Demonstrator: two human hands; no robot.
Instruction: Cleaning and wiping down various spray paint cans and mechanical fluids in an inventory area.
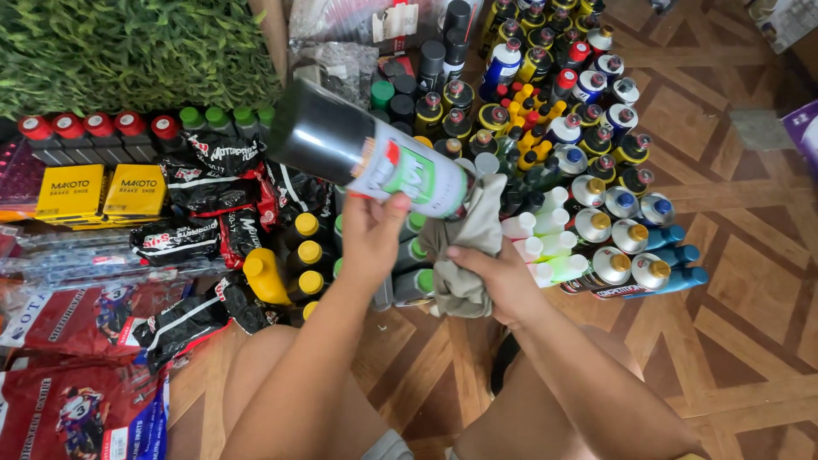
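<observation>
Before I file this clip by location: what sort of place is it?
Probably a small motorcycle-parts shop or stockroom. Rows of capped bottles and packaged parts stand on a wooden floor, while the left hand holds a spray can and the right hand a cloth.

Two bare forearms reach up from the bottom edge, with no sleeves, watch, bracelet or rings showing on them. The left hand [372, 232] and right hand [497, 277] wear no gloves, and the nails look short and unpainted. Below them are two bare knees, and a small strip of grey cloth [394, 446] shows between the thighs.
</observation>
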